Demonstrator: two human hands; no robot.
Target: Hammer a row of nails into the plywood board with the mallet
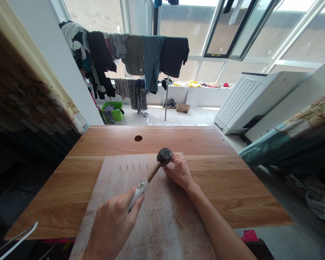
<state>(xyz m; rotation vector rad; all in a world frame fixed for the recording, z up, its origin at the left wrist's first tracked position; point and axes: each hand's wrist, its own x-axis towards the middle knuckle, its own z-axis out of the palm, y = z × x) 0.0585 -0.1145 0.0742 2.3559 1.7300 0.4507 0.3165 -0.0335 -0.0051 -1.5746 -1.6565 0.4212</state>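
My left hand (pixel 114 216) is wrapped around the pale, worn grip of a hammer (pixel 142 187). Its wooden shaft slants up to the right, and the dark, rounded head is over the far right part of a board, in front of my right fingertips. My right hand (pixel 180 171) rests at the board's far right edge, fingers curled together beside the hammer head; what they pinch, if anything, is hidden. Several thin nails (pixel 133 165) stand in a row along the far side of the whitish wooden board (pixel 112 195).
Under the board is a brown wood-grain table (pixel 219 187) with a round hole (pixel 138 138) near its far edge. Beyond it stand a laundry rack with clothes (pixel 151 57), a green basket (pixel 116 112) and a white appliance (pixel 257 97). Curtains (pixel 295 126) hang either side.
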